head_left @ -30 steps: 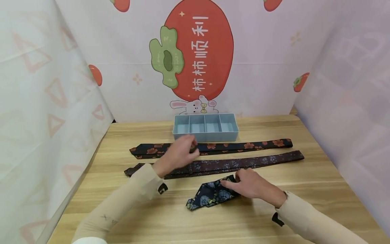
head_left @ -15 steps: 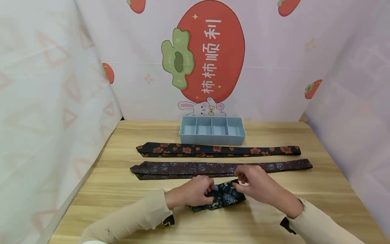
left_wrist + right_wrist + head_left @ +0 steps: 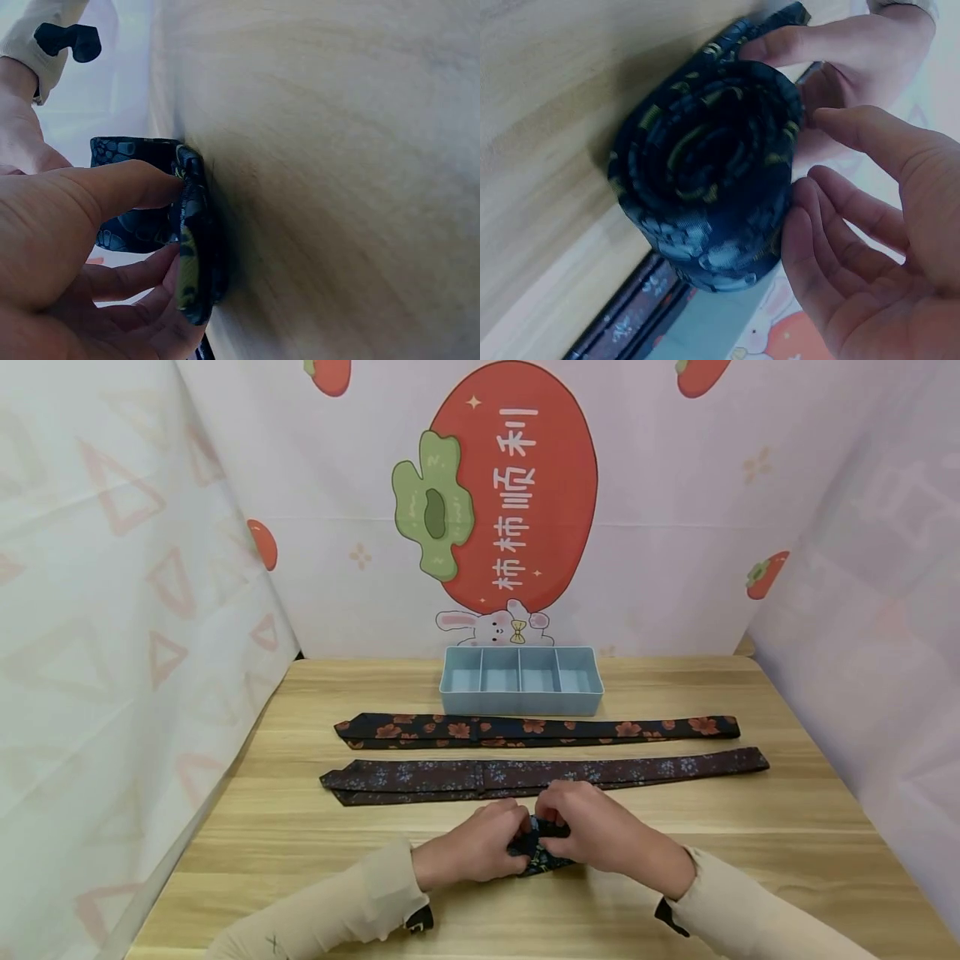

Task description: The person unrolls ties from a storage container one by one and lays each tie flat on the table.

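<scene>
A dark navy necktie point(image 3: 542, 855) with blue and yellow patterning lies near the front of the table, its wide end still flat and the rest wound into a roll. The right wrist view shows the spiral end of this roll point(image 3: 705, 161). My left hand point(image 3: 483, 843) pinches the flat end between thumb point(image 3: 142, 184) and fingers. Against the roll's side rest the fingertips of my right hand point(image 3: 600, 831), loosely bent; its thumb point(image 3: 855, 131) stands slightly apart from the roll. Both hands partly cover the necktie in the head view.
Behind the hands lies a maroon necktie point(image 3: 435, 777) with small blue flowers, folded lengthwise. Farther back is a black necktie point(image 3: 585, 729) with orange flowers. A light blue box point(image 3: 521, 703) with several compartments stands at the table's back edge, before the printed cloth point(image 3: 645, 568).
My left hand came from over the back neckties down to the patterned necktie and now pinches its flat end. The right hand moved left, along with the roll, and less of the flat part shows.
</scene>
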